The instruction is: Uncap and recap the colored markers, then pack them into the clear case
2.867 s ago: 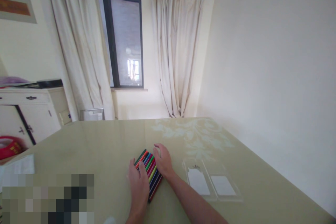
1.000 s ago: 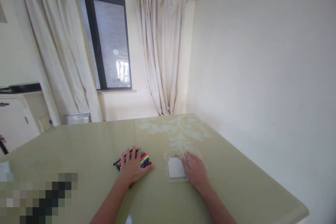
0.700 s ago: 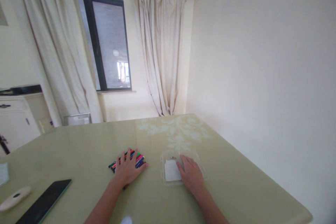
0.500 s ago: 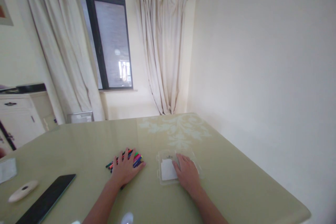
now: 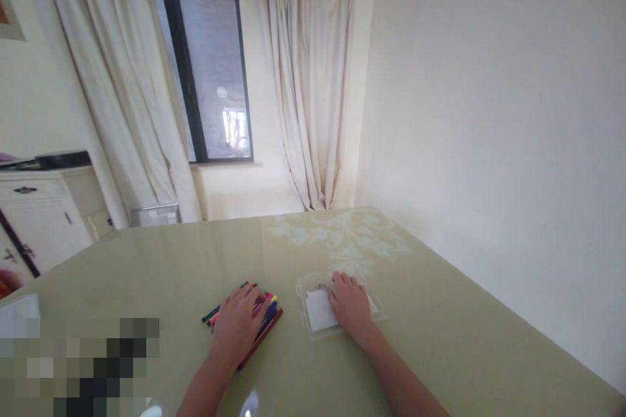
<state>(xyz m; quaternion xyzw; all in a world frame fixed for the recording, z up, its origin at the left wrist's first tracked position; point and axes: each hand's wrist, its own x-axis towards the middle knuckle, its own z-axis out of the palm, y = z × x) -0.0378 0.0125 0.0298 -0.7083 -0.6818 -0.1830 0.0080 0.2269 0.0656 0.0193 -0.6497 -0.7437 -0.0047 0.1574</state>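
Observation:
A row of colored marker pens (image 5: 267, 319) lies on the pale green table (image 5: 440, 352). My left hand (image 5: 237, 326) rests flat on top of the pens, fingers stretched out, covering most of them. To the right sits a clear plastic case with a white insert (image 5: 317, 311). My right hand (image 5: 349, 305) lies palm down on the case's right half, fingers extended toward its far edge. Neither hand grips anything.
The table has a white floral print (image 5: 342, 241) at its far side and meets the wall on the right. A blurred patch covers the near left corner. A white cabinet (image 5: 34, 208) stands at left; curtains and a dark window are behind.
Earlier both hands were on the pens and the case lay open in two halves; then my right hand moved to the case, which now lies folded. In the last second both hands stayed in place.

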